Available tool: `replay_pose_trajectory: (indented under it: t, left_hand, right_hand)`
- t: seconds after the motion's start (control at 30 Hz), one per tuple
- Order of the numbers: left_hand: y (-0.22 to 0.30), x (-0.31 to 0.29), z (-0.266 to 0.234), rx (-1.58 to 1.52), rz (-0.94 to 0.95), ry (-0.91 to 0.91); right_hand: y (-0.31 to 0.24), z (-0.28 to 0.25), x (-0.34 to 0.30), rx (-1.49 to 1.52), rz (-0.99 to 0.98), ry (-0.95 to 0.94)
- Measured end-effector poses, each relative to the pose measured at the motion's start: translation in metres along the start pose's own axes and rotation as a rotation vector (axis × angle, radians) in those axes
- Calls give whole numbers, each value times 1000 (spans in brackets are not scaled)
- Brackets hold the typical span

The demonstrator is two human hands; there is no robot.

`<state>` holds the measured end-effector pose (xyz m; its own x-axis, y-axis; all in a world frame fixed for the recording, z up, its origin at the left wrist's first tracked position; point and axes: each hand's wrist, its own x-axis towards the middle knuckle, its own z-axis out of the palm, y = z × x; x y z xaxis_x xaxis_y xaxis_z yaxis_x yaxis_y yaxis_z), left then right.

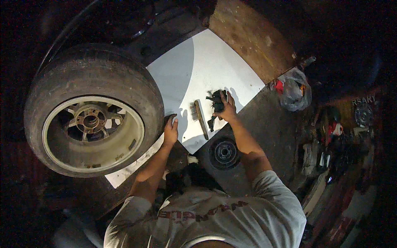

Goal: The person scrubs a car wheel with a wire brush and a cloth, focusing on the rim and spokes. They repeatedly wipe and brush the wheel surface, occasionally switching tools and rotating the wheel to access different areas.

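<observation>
My right hand (pixel 227 108) is closed on a black, lumpy object (pixel 218 101) with jagged edges, which rests on the white sheet (pixel 209 62). Whether it is a rag or a metal part, I cannot tell. A smaller black strip (pixel 211 123) lies just below it. Left of these is a wire brush (pixel 200 118) with a long wooden handle, bristles facing left. At the sheet's left side my left hand (pixel 170 131) pinches a small dark piece (pixel 170 118), its kind unclear, close to the tyre (pixel 93 66).
The tyre stands around a light-coloured wheel rim (pixel 134 151) at left. A round black ribbed disc (pixel 224 153) lies below the sheet. Beyond are a brown board (pixel 252 35) and a clear plastic bag (pixel 295 93) with red contents. Assorted clutter (pixel 331 128) lines the dark right side.
</observation>
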<state>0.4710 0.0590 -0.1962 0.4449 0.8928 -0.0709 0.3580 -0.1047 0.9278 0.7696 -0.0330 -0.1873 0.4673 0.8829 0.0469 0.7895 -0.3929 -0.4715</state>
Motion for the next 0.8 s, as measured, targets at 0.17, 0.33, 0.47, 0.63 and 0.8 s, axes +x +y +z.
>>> replay_pose_trajectory:
  t: [0.17, 0.33, 0.47, 0.63, 0.8]
  left_hand:
    - [1, 2, 0, 3, -22, -8]
    - [-6, 0, -3, 19, -107, 13]
    - [-10, -1, -1, 36, -85, 54]
    - [0, -3, -6, -13, -123, 23]
    - [13, -14, -14, -53, 16, -38]
  right_hand:
    - [37, 11, 25, 90, 44, -358]
    - [30, 13, 24, 213, 32, -236]
    - [40, 35, 21, 191, 124, -81]
    - [58, 61, 10, 884, 412, 109]
    - [11, 11, -14, 1297, 411, 194]
